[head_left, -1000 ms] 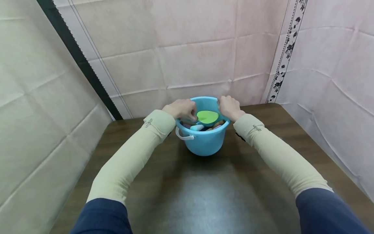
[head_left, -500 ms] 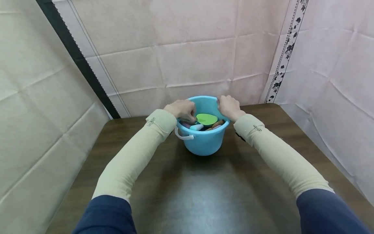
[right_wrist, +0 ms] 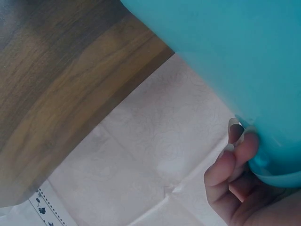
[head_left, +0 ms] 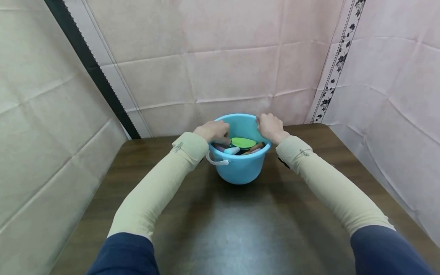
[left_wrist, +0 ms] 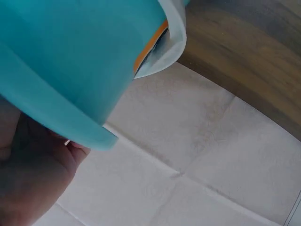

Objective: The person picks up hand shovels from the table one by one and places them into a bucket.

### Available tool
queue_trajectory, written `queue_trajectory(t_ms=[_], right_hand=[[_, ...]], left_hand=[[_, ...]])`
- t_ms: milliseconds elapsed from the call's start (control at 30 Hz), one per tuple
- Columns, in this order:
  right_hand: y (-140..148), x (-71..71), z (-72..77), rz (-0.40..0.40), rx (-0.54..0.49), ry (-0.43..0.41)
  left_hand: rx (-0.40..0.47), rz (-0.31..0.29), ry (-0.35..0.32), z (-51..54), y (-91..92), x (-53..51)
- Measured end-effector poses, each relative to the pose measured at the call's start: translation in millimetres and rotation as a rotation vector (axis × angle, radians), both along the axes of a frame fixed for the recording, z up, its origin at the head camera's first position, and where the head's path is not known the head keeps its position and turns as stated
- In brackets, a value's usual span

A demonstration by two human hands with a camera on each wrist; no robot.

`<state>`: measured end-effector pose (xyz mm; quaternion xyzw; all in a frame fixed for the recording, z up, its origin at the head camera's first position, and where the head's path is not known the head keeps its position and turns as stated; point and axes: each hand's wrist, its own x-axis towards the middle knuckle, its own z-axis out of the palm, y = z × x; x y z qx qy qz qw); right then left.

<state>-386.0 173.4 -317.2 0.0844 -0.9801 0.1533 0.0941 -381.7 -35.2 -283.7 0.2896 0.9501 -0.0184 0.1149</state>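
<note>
A light blue plastic bucket (head_left: 240, 168) stands upright near the far edge of the brown table. In the head view, my left hand (head_left: 214, 131) grips its left rim, with the thumb inside and the fingers outside below the lip. My right hand (head_left: 269, 128) grips the rim on the right; the right wrist view shows its fingers (right_wrist: 218, 169) curled against the outer wall. Inside lie a bright green oval piece (head_left: 243, 143), a pale blue rounded piece (head_left: 232, 151), a brown piece (head_left: 258, 146) and other partly hidden things. The white handle (head_left: 217, 162) hangs down at the front left.
The dark brown wooden table (head_left: 240, 229) stretches toward me from the bucket. A pale creased cloth (head_left: 233, 76) hangs behind it, with more cloth along both sides. An orange strip (left_wrist: 149, 47) shows on the bucket beside its handle.
The green oval piece has tipped flatter and sits lower in the bucket. My left hand has shifted very slightly; the right hand and the bucket have stayed almost in place.
</note>
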Motion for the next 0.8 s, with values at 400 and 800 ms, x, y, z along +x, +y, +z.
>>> queue_trajectory(t_ms=[400, 800], right_hand=[[-11, -4.9, -1.0, 0.020, 0.005, 0.010], [12, -10.6, 24.9, 0.067, 0.010, -0.062]], left_hand=[[-0.014, 0.021, 0.056, -5.9, -7.4, 5.6], [-0.003, -0.021, 0.329, 20.2, -1.7, 11.8]])
